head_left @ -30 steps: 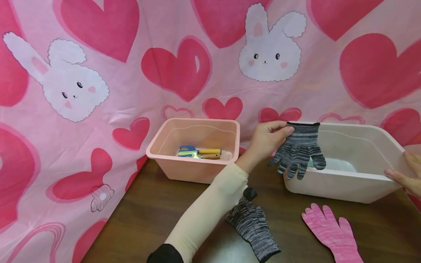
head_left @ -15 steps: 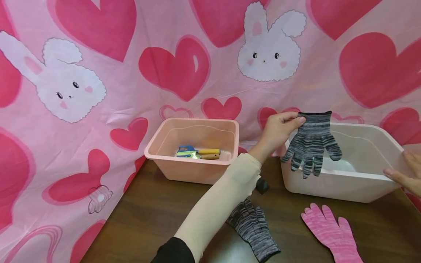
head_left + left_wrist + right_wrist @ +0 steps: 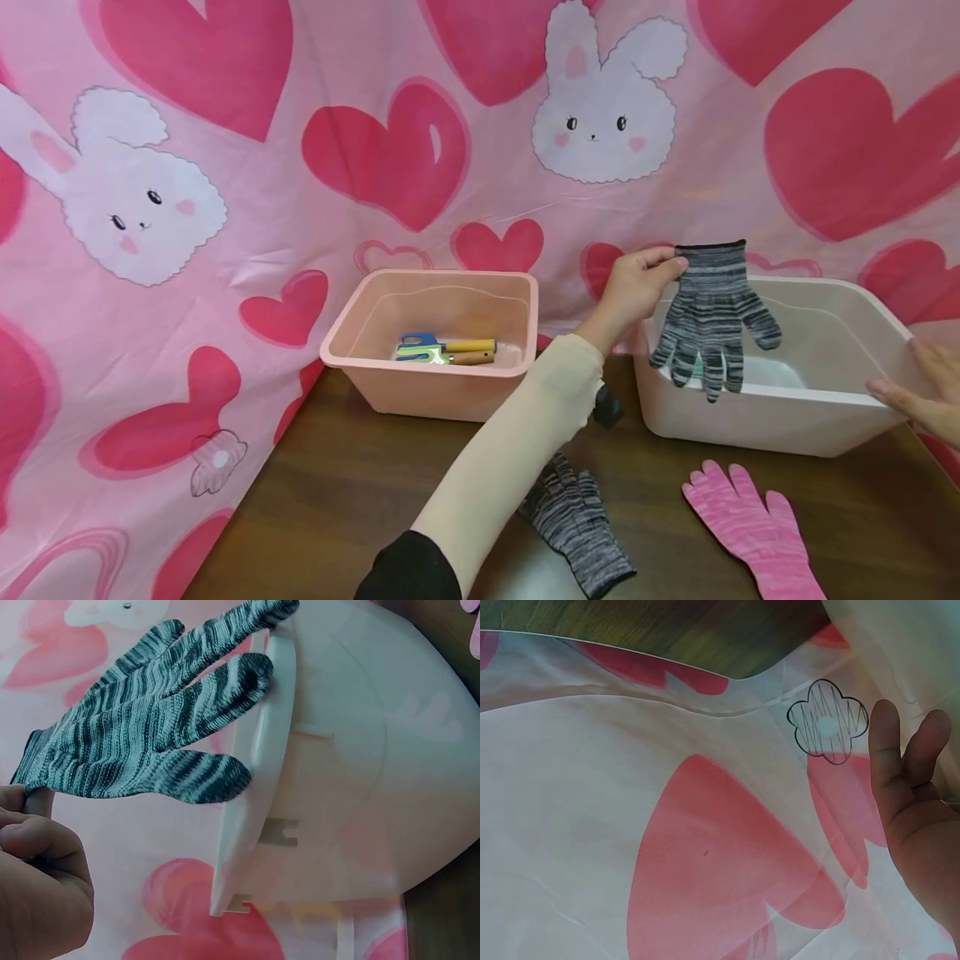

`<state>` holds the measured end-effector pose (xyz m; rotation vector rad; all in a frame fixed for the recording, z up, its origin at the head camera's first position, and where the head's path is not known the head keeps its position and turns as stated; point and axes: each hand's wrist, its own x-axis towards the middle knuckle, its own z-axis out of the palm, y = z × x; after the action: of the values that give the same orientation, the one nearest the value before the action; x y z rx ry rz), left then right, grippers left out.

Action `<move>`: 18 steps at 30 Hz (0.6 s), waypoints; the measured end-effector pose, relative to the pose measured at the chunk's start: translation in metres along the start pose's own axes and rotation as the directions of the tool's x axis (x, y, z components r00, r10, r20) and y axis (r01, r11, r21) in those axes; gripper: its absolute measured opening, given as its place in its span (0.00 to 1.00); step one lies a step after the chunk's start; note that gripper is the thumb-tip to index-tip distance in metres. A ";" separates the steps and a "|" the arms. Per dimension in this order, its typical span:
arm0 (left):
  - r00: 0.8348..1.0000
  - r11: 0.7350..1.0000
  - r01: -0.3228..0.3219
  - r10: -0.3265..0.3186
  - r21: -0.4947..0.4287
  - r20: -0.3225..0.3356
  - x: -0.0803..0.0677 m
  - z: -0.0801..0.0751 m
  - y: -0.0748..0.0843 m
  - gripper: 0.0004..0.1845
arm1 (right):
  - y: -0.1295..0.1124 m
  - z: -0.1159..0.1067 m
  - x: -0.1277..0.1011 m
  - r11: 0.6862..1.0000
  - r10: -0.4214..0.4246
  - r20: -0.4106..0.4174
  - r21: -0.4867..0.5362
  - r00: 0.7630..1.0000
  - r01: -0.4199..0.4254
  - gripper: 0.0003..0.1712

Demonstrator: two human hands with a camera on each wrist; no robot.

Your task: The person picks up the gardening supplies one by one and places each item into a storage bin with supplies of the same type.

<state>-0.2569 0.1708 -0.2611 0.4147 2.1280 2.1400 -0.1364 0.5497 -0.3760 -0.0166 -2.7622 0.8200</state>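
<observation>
My left hand (image 3: 637,283) pinches a grey-and-black striped knit glove (image 3: 710,308) by its cuff. The glove hangs with its fingers down, overlapping the left front rim of a white bin (image 3: 780,425) in the head view. In the left wrist view, curled fingers (image 3: 45,832) hold the cuff's edge beside the bin. At the bin's right end, my right hand (image 3: 926,396) holds the rim, its thumb over the front corner and its fingers along the outer wall. A bit of green shows inside the bin between the hanging glove's fingers.
A second striped glove (image 3: 581,529) lies on the brown table (image 3: 360,500), partly under the left forearm. To its right lies a pink glove (image 3: 753,525). A peach bin (image 3: 427,392) holds small hand tools (image 3: 446,350). A heart-and-rabbit cloth (image 3: 420,50) hangs behind.
The left hand has raised the striped glove slightly and moved it right, farther over the white bin. The right hand stays at the bin's end. The head view has shifted a little.
</observation>
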 end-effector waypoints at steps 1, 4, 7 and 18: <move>1.000 1.000 0.015 -0.015 -0.009 0.002 0.001 0.000 -0.001 0.11 | -0.001 -0.001 0.000 1.000 0.010 0.011 -0.009 1.000 -0.010 0.56; 0.999 0.998 0.043 -0.043 -0.040 0.009 0.003 0.001 -0.003 0.11 | -0.003 -0.001 -0.001 1.000 0.006 0.013 -0.010 1.000 -0.005 0.56; 0.998 0.997 0.054 -0.054 -0.057 0.012 0.006 0.002 -0.006 0.11 | -0.004 -0.001 -0.002 1.000 -0.012 0.003 -0.001 1.000 0.012 0.55; 0.992 0.984 0.119 -0.125 -0.131 -0.036 0.016 0.009 -0.016 0.08 | 0.002 0.000 0.001 0.998 -0.048 -0.020 0.032 0.999 0.049 0.54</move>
<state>-0.2721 0.1843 -0.2749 0.2210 1.9668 2.2198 -0.1374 0.5515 -0.3771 0.0477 -2.7195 0.8472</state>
